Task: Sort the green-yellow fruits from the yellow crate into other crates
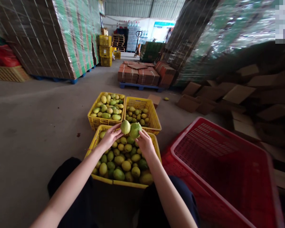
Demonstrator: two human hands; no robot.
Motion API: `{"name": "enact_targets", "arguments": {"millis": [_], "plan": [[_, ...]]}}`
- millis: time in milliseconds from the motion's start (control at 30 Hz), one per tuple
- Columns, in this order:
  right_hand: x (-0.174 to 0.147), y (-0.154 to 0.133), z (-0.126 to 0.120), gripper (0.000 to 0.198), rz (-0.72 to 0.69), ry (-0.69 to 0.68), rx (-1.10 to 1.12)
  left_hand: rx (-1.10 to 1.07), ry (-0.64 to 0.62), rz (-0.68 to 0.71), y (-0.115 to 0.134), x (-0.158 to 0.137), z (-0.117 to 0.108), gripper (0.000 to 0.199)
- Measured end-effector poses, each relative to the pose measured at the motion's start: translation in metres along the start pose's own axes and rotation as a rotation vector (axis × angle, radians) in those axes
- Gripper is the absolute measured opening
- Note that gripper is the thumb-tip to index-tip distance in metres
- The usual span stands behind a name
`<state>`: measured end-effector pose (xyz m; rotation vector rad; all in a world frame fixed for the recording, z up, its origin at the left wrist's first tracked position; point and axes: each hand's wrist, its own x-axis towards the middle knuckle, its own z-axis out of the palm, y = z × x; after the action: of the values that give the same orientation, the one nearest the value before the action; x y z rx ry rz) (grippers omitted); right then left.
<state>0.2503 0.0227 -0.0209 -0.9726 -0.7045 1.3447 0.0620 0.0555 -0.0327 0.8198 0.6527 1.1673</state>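
Note:
My left hand [110, 136] is closed on a pale green lemon [125, 127], fingers along its left side. In my right hand [144, 142] is a greener, lumpier lemon [135, 130]. Both fruits are held up side by side above the far part of the nearest yellow crate [123, 183], which is full of green and yellow lemons [119, 160]. Behind it stand a yellow crate [94, 123] heaped with lemons on the left and another yellow crate [154, 114] on the right, filled lower with lemons.
A large red crate [197, 177] stands close on my right. Cardboard boxes [238, 94] lie piled beyond it. Bundled flat cardboard [139, 74] rests on a blue pallet [141, 86] ahead. Tall wrapped stacks [68, 38] rise at the left. A single lemon [166, 99] lies on the floor.

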Motion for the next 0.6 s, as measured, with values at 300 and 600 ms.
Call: {"name": "enact_targets", "arguments": {"millis": [300, 600], "plan": [[0.012, 0.030, 0.001, 0.035, 0.048, 0.113, 0.045, -0.077, 0.095, -0.097, -0.010, 0.000, 0.009, 0.030], [0.004, 0.048, 0.014, 0.042, 0.068, 0.106, -0.014, -0.173, 0.243, -0.161, -0.027, 0.009, 0.019, 0.038]]}}
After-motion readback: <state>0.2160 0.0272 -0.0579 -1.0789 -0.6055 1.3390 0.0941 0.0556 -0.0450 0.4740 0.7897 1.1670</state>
